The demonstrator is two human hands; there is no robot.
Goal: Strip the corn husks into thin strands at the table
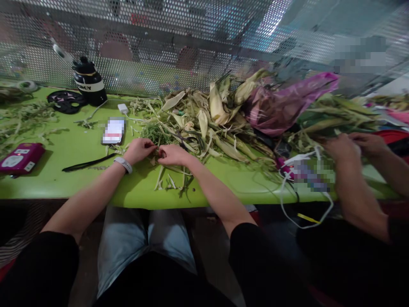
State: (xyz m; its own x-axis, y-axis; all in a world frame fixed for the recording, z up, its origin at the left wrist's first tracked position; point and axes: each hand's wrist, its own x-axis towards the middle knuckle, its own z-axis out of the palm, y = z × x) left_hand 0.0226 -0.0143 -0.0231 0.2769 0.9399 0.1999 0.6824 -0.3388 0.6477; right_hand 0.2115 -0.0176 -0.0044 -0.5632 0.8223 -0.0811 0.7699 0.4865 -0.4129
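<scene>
My left hand (pixel 140 150), with a white band on its wrist, has its fingers closed in a pinch near the table's front. Close beside it, my right hand (pixel 171 154) is closed too, its fingertips almost meeting the left ones. What lies between the fingers is too small and covered to make out. Just behind the hands sits a small heap of thin green strips (pixel 156 133). Pale torn strips (pixel 172 181) lie on the green table in front of them. A large pile of corn husks (pixel 204 123) spreads behind and to the right of my right hand.
A phone (pixel 113 130), a black strap (pixel 89 163) and a magenta box (pixel 22 158) lie on the left. Behind stand a black bottle (pixel 90 83) and a perforated metal screen (pixel 153 51). At right are a pink plastic bag (pixel 271 106), white cables (pixel 283 192) and another person's hands (pixel 345 147).
</scene>
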